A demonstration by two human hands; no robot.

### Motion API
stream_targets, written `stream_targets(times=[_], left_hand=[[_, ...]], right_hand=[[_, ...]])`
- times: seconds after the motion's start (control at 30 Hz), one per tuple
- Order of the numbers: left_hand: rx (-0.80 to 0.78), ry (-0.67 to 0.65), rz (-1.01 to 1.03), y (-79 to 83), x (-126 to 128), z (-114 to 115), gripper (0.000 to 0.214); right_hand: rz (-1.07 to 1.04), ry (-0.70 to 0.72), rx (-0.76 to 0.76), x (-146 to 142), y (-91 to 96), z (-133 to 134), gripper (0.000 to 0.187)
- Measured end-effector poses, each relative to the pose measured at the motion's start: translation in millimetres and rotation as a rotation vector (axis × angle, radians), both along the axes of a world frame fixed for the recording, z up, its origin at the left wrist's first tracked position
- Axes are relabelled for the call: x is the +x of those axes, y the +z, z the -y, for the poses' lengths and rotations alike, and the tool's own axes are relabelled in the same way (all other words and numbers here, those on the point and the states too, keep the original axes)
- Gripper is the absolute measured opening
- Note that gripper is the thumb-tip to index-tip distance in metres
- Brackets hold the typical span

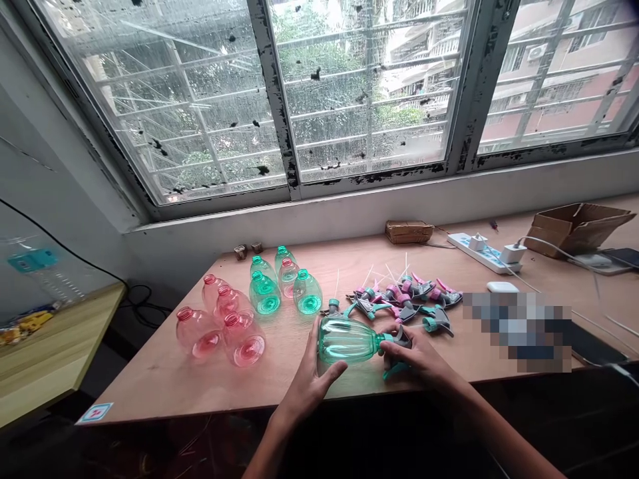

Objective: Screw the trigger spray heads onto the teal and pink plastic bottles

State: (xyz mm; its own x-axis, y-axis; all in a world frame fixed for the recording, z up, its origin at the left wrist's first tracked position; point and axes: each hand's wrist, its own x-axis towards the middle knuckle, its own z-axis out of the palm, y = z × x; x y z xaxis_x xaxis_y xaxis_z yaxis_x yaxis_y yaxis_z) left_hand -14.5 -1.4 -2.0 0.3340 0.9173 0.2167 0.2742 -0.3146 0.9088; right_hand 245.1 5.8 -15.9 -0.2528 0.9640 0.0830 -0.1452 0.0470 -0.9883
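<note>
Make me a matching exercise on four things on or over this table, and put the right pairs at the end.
Things
1. held green bottle
2. loose spray heads
3. farthest-back pink bottle
4. power strip

Places and states
A. jumbled together, in pink, teal and grey
B. white, with chargers plugged in
C. on its side, between left hand and right hand
D. standing among green bottles

Right pairs: 1-C, 2-A, 3-D, 4-B
</note>
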Motion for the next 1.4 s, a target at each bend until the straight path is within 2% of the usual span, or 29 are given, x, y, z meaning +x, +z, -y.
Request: stream_targets(times=[0.13,0.4,0.6,0.93,1.1,1.3,1.4], left_hand=[[0.028,0.017,0.004,-2.5,0.8,-4.2,0.087],[-0.008,-0.031,0.011,0.8,-0.3,0.9,0.097],[-0.001,0.007,0.032,-1.5,-0.1,-2.0,0.083],[-0.006,-0.004,0.026,2.3,0.4,0.6,0.098],[-0.017,0.034,0.054,0.5,0.6,-3.4,0.084],[0.001,-0.021,0.077,6.3,3.7,-1.2,0.093],[-0.022,-0.006,0.089,6.6,2.7,0.0,0.096]], right_hand=[[0.005,0.005,-0.004,1.0,-1.9,-0.9,0.031],[0.011,0.013,-0.005,0.4,-1.6,0.1,0.034],[0.036,0.010,-0.005,0.3,-0.6,-0.2,0.036],[0.031,-0.013,-0.008,0.0,-0.7,0.0,0.038],[0.043,-0.016,0.006,-0.2,0.2,-0.1,0.036],[0.030,-0.022,0.018,0.0,0.0,-0.4,0.032],[0.035,-0.014,0.016,-1.0,0.3,-0.6,0.034]])
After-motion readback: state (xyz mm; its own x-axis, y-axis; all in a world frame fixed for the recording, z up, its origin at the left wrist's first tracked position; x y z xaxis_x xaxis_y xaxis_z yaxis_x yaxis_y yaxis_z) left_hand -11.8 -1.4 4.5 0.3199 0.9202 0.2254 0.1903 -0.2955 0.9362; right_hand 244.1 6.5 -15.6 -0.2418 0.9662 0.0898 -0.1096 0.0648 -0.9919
